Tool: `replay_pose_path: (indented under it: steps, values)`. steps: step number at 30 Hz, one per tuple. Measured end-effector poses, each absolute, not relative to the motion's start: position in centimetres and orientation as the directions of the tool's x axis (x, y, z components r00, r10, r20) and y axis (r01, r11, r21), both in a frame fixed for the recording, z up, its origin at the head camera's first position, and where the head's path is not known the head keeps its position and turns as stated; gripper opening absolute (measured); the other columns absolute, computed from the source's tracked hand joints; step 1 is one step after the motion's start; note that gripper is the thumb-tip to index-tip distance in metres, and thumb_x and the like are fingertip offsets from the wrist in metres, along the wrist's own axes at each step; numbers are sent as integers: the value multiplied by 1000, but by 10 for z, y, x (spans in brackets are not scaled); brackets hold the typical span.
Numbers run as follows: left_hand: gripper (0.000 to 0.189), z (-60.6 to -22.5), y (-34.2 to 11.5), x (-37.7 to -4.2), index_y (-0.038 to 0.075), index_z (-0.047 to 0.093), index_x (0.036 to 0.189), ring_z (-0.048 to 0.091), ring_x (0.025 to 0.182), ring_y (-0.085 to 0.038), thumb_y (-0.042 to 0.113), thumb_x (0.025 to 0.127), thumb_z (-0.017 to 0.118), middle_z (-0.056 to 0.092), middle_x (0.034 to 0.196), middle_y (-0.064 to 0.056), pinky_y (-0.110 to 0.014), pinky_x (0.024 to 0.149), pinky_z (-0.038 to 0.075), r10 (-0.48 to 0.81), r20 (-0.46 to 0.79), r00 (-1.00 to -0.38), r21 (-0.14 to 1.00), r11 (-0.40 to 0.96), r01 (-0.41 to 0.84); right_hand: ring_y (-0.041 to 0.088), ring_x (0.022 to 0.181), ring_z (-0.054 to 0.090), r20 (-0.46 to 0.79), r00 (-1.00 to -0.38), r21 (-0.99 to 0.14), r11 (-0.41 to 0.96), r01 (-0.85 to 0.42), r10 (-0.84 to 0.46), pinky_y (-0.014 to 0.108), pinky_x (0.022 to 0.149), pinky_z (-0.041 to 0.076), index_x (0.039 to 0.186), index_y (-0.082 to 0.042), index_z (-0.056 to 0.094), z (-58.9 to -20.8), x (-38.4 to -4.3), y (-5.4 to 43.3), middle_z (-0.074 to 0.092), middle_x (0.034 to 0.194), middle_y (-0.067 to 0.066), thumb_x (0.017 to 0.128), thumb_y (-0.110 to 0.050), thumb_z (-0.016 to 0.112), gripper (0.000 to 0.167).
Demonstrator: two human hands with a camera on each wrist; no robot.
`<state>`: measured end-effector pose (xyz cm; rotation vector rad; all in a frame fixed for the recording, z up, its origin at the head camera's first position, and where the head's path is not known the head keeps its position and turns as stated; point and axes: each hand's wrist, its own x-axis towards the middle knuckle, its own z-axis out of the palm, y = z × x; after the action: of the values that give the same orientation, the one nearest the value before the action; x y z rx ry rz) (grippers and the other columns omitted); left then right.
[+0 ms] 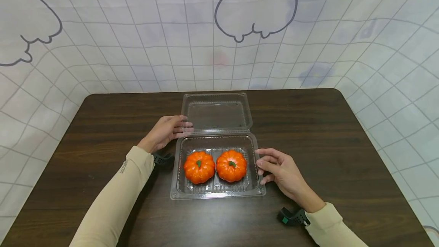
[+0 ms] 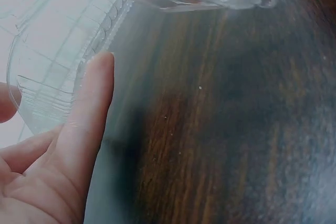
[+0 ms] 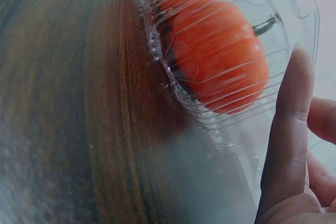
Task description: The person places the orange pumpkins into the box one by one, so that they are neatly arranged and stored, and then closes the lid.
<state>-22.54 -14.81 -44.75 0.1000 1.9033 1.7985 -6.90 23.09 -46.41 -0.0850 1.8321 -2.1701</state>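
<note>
A dark wooden table (image 1: 103,132) filled the lower frame, backed by a pale checked wall (image 1: 154,29) with a cartoon animal (image 1: 257,14) at top centre. Mid-frame lay a clear plastic box (image 1: 219,194), its lid (image 1: 216,111) open toward the wall, two orange pumpkins (image 1: 231,166) side by side inside. The left hand (image 1: 164,130) pinched the lid's left edge; the right hand (image 1: 282,172) touched the box's right rim, though I couldn't tell whether it gripped. Dark bands (image 1: 293,217) circled both wrists.
</note>
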Motion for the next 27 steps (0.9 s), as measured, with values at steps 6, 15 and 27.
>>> replay_pose_path:
  steps: [6,15,27]
  values:
    - [53,-445,-149,-226,-4,35,157,74,106,-8,28,114,37,50,154,-27,-25,94,61,391,-308,-867,951,102,-291,7,72,68,-143,-955,-972,-145,186,-261,27,60,63,137,4,53,-465,-69,230,73,93,-6,99,-10,68,43]
    - [52,-443,-151,-228,-1,36,157,75,107,-8,28,113,38,49,156,-27,-23,93,61,396,-294,-870,954,66,-293,7,72,68,-142,-958,-973,-141,181,-250,26,59,63,137,4,54,-465,-67,229,73,92,-6,99,-8,68,43]
    - [67,-432,-146,-230,-4,37,155,74,113,-16,47,111,41,47,156,-30,-29,95,61,389,-268,-881,947,-59,-315,8,72,67,-143,-958,-973,-144,182,-247,26,58,62,137,5,53,-466,-65,228,73,92,-7,99,-8,68,43]
